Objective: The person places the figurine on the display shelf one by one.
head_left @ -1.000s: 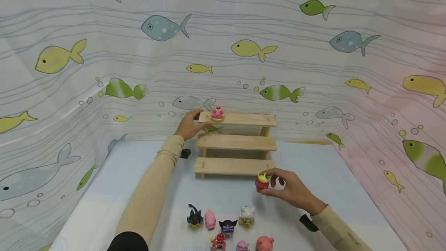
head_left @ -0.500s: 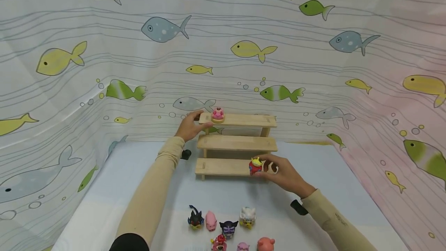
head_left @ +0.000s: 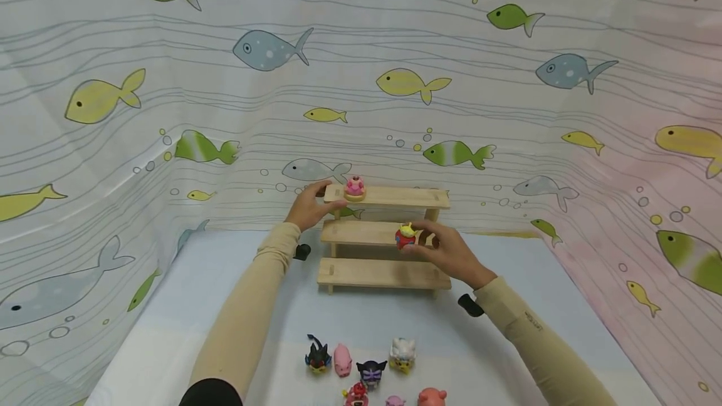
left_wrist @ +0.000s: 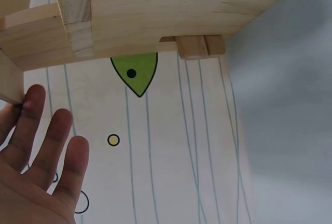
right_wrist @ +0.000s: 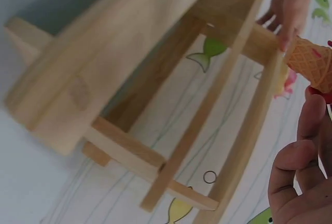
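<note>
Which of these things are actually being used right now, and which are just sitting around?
In use: red toy, pinched by the right hand over the middle step; wooden shelf, its top step touched by the left hand.

Sitting around: pink toy on the top step; little figures on the table; fish curtain.

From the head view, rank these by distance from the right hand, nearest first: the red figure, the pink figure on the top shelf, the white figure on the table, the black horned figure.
1. Red figure: held in the right hand, at the middle shelf.
2. Pink figure: up and left, at the left end of the top shelf.
3. White figure: below, on the table.
4. Black horned figure: lower left, at the far left of the table group.
</note>
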`<state>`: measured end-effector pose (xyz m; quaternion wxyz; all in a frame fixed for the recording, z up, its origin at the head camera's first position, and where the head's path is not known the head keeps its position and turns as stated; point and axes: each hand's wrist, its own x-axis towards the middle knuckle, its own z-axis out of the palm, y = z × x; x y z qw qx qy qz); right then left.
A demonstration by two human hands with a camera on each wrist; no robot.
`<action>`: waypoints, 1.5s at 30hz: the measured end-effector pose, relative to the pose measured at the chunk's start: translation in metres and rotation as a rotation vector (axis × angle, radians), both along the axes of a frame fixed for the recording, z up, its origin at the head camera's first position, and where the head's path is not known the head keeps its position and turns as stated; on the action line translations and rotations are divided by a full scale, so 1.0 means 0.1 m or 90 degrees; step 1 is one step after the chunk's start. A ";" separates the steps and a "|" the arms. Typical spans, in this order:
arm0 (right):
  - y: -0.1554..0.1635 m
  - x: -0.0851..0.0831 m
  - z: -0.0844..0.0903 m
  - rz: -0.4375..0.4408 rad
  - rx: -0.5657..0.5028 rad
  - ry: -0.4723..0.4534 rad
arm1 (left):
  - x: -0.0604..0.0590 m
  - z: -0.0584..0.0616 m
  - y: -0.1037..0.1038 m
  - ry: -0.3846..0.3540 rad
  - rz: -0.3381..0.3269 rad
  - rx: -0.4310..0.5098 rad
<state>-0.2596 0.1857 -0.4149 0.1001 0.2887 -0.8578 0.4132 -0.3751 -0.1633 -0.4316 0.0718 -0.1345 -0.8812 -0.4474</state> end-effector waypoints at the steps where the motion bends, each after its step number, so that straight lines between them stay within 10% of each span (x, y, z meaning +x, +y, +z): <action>1: -0.02 -0.03 0.03 -0.004 0.000 0.004 | 0.00 0.00 0.00 0.001 -0.001 0.001; 45: -0.45 -1.03 0.39 -0.068 -0.003 -0.071 | 0.04 0.00 0.03 0.018 -0.009 0.010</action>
